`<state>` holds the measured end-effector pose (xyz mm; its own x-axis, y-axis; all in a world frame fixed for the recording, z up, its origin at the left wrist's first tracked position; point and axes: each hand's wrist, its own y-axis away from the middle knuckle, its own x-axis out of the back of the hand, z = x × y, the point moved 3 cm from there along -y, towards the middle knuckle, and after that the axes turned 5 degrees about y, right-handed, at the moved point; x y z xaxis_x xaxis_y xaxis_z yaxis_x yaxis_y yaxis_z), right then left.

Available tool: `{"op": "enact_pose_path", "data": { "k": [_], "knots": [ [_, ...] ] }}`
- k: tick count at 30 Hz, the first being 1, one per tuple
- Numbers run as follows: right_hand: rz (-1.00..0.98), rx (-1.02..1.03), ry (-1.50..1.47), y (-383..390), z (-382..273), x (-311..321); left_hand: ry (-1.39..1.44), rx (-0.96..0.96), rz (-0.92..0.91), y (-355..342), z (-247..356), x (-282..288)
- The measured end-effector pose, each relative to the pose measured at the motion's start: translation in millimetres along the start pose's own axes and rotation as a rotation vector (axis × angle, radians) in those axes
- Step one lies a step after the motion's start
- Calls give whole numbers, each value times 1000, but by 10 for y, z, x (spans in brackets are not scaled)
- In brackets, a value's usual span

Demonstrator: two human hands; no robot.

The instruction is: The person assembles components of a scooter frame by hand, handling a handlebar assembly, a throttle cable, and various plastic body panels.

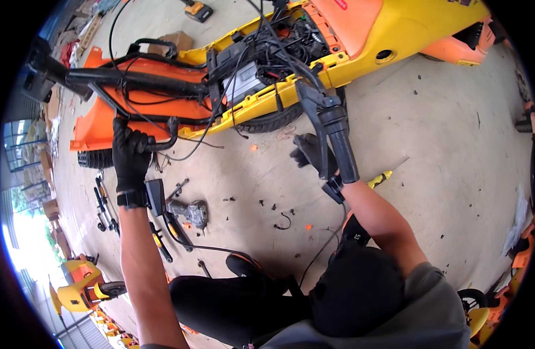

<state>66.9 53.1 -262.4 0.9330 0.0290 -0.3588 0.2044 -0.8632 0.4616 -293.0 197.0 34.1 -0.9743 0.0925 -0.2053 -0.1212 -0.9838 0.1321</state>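
My left hand (131, 152), in a black glove, is closed around a black metal bar (163, 139) along the near side of an orange and yellow electric scooter (337, 72). My right hand (315, 152), also gloved, hangs beside the handlebar grip (344, 152) and is partly hidden by the brake lever (317, 125). Its fingers are loosely bent and apart, with nothing visible in them. The scooter's body lies uncovered in the middle, where black cables (279, 55) crowd around a silver box (244, 82).
On the floor lie a grey power driver (192, 213), screws (273, 207) and a yellow-handled screwdriver (380, 179). Another power tool (197, 10) lies beyond the scooter. More yellow scooters (81, 285) stand at lower left. A black-capped head (358, 291) covers part of the lower view.
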Motion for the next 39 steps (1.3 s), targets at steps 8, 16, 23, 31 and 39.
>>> {"op": "enact_pose_path", "data": {
  "k": [8,16,23,31,39],
  "knots": [
    [104,-61,-152,-721,-91,-648,111,42,162,16,16,-148],
    [249,67,-512,-995,166,-911,-1015,-453,1,146,3,34],
    [164,152,-346,-951,-1,-899,-1737,-767,-117,213,202,-237],
    [170,166,-322,-989,-145,-814,-1688,-684,-40,222,198,-432],
    [75,14,-149,-873,-74,-591,-1175,-461,74,196,90,-178]
  ]
}}
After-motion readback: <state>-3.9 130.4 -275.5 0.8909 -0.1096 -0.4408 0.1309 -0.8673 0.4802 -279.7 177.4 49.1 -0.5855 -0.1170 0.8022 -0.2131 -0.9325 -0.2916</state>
